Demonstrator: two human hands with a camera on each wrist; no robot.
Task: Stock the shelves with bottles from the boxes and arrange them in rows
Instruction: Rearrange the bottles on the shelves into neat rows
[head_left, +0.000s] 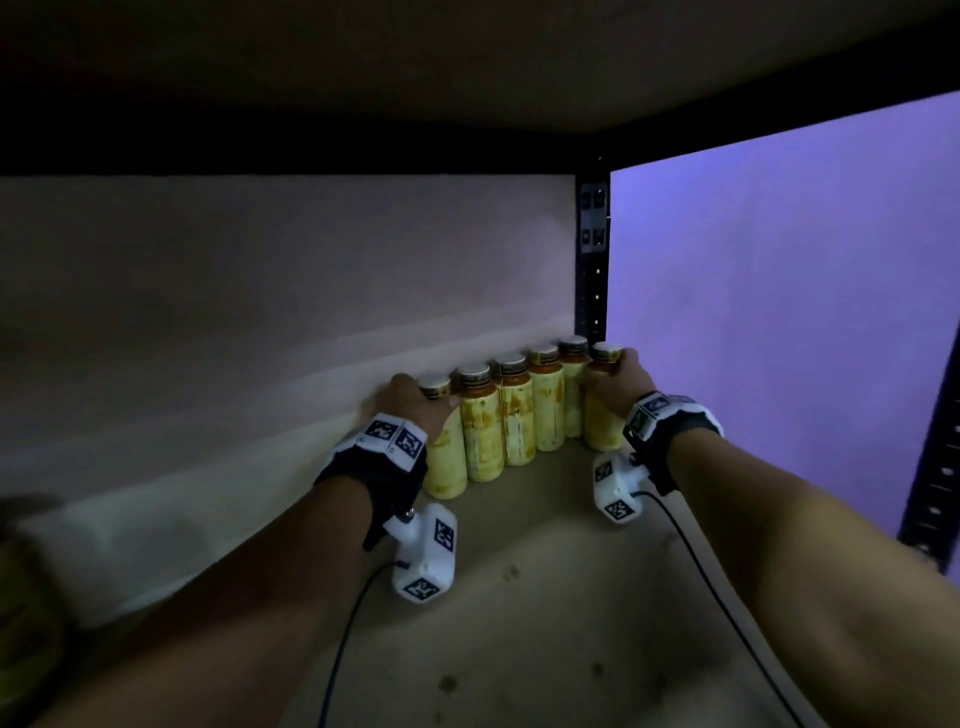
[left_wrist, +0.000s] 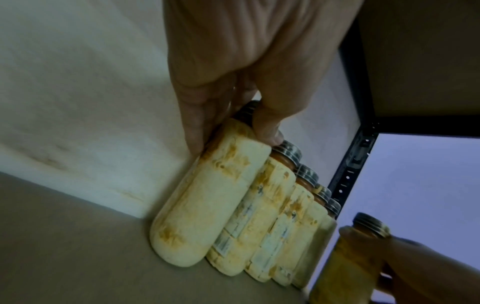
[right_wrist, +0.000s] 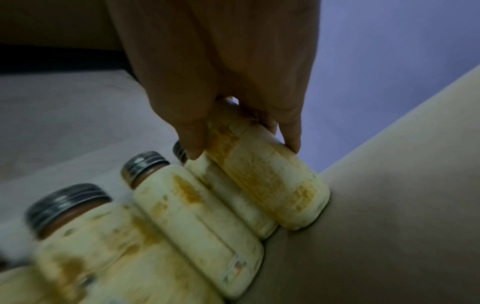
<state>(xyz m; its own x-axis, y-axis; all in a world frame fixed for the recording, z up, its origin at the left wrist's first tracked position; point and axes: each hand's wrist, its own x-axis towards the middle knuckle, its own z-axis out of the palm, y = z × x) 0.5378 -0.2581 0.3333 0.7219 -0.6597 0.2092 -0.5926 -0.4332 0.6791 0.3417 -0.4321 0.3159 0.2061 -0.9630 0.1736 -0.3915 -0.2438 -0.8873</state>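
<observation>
**Both hands on the ends of the bottle row**

Six yellow bottles (head_left: 514, 410) stand upright in a row along the shelf (head_left: 545, 597) back edge, reaching its right rear corner by the black post (head_left: 592, 270). Both forearms stretch forward. The left hand (head_left: 410, 400) curls over the leftmost bottle (left_wrist: 207, 197), fingers pinching its neck. The right hand (head_left: 621, 376) grips the rightmost bottle (right_wrist: 265, 181), thumb and fingers clasping its shoulders.
</observation>
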